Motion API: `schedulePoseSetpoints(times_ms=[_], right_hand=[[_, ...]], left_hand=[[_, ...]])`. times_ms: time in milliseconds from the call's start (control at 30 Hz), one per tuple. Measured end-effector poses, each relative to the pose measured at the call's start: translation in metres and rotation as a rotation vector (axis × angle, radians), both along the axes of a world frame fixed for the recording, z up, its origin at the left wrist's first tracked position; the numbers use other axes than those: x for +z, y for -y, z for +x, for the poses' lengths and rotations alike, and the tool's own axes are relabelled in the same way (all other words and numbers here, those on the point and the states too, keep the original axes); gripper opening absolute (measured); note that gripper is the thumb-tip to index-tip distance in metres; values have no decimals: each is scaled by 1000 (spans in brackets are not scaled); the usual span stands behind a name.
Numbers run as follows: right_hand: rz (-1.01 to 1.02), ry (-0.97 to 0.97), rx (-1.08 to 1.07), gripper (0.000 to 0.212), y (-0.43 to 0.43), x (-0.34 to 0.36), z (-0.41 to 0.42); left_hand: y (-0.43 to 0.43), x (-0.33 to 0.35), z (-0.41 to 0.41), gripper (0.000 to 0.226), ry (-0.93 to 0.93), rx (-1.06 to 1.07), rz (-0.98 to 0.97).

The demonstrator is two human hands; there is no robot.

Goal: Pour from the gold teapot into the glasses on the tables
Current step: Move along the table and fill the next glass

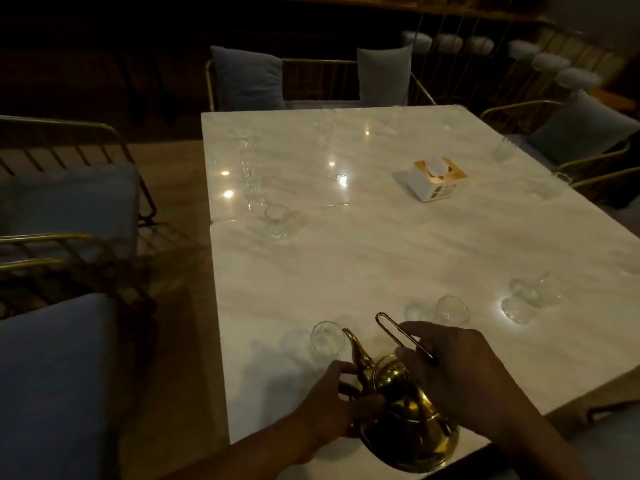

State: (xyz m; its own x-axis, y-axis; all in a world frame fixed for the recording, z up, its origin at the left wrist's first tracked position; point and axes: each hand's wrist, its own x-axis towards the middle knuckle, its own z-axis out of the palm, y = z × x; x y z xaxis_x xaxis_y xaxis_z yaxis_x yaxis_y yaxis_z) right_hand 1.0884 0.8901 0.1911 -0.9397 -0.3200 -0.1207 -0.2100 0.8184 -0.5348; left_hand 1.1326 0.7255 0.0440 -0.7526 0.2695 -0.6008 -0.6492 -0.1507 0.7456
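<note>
One gold teapot [398, 379] sits at the worktop's [381, 258] near edge, its spout beside the nearest of at least eight glasses [325, 337]. The right hand [460, 372] has its grip round the wire handle, and the left hand [332, 403] has its grip round the spout base. The one tissue box [433, 180] carries a label too blurred to read.

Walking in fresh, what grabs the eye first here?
The shiny gold metal teapot at the near edge of the white marble table, gripped by both hands: the left hand at its spout, the right hand on its thin wire handle. A small clear glass stands beyond the spout, and a white-and-orange tissue box sits farther back.
</note>
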Motion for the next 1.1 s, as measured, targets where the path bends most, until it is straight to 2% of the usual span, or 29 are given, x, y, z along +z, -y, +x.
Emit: schedulePoseSetpoints(times_ms=[167,400,600,1100], right_hand=[[34,19,5,35,7,-5,-5],[67,-11,29,37,15,-6,-9],[92,-16,22,38,18,-8,-9],[118,-37,-1,42,16,-5,-3]], left_hand=[[3,-1,-2,53,31,-20,-10],[7,-2,-1,59,32,-31,11],[8,-2,2,74,38,-41,26],[6,-3,8,75,27,-64,18]])
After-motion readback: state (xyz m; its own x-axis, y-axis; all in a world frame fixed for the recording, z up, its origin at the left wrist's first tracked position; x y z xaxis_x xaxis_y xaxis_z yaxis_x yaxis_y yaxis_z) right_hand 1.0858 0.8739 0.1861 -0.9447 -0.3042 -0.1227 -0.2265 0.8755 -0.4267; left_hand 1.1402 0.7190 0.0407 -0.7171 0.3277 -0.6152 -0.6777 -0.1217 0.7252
